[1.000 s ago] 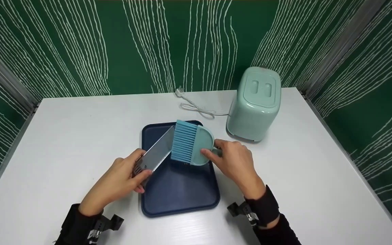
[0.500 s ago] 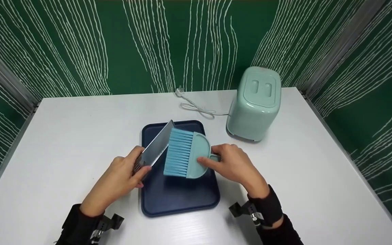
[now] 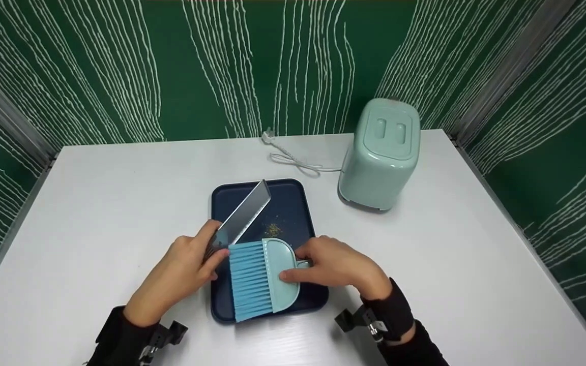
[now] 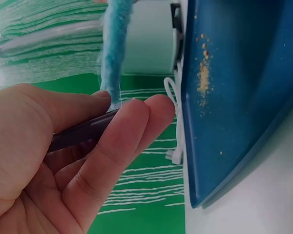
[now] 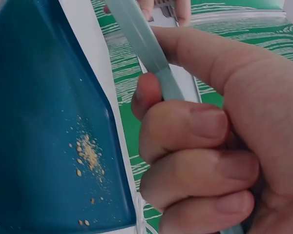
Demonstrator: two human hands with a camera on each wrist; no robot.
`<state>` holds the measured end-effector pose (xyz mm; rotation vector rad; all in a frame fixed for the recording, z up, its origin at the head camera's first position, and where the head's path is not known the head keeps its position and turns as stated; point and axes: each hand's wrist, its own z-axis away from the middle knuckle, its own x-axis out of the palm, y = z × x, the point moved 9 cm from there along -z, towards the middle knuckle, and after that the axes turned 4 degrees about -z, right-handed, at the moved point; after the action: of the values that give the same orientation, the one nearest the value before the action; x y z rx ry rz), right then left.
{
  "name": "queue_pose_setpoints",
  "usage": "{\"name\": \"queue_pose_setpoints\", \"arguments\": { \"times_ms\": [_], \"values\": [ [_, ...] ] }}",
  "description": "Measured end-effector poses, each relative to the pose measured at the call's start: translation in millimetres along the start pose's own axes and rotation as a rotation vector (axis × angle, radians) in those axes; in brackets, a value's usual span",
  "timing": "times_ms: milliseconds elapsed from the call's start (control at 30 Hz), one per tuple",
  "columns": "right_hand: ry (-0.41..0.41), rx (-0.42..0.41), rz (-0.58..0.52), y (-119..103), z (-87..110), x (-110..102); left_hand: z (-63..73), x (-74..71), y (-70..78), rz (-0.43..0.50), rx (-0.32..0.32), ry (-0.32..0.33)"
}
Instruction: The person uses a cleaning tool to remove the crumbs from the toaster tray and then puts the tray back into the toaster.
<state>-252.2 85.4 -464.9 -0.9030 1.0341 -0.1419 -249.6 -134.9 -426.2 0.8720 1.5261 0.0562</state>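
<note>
My left hand (image 3: 183, 264) grips the slotted end of a thin metal crumb tray (image 3: 246, 209), held tilted over a navy serving tray (image 3: 293, 198). The right hand (image 3: 341, 267) pinches a pale green hand brush (image 3: 282, 272) near its handle, thumb on the brush head. Its blue bristles point left and overlap the near part of the serving tray in the head view, beside the left fingertips. Golden crumbs (image 3: 272, 230) lie in a small scattered pile on the serving tray, to the right of the crumb tray. The right wrist view shows these crumbs (image 5: 90, 155) close up.
A mint green toaster (image 3: 384, 152) stands on the white table (image 3: 120, 203) at the back right. Its white cord and plug (image 3: 285, 156) lie behind the serving tray. Green walls with white streaks (image 3: 191, 76) enclose the back and sides.
The brush has come down and toward me, away from the crumb tray's face, uncovering the crumb pile. The crumb tray has shifted slightly right and turned a little; the left hand still grips it.
</note>
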Motion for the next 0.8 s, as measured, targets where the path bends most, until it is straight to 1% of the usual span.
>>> {"name": "queue_pose_setpoints", "arguments": {
  "times_ms": [100,267,433,600,800],
  "values": [
    [-0.001,0.010,-0.001,0,-1.2,3,0.2,2.0,-0.6,0.028,-0.015,-0.032],
    [0.022,0.036,0.006,2,-2.4,1,0.1,3.1,1.2,0.063,0.000,-0.048],
    [0.075,0.065,0.002,9,-2.1,-6,-0.5,4.7,2.1,0.066,0.002,-0.066],
    [0.127,0.116,-0.002,18,-0.8,-14,-0.3,3.2,1.2,0.041,0.001,-0.049],
    [0.195,0.177,0.015,28,1.2,-25,0.2,2.1,2.3,0.018,0.029,-0.031]
  ]
}}
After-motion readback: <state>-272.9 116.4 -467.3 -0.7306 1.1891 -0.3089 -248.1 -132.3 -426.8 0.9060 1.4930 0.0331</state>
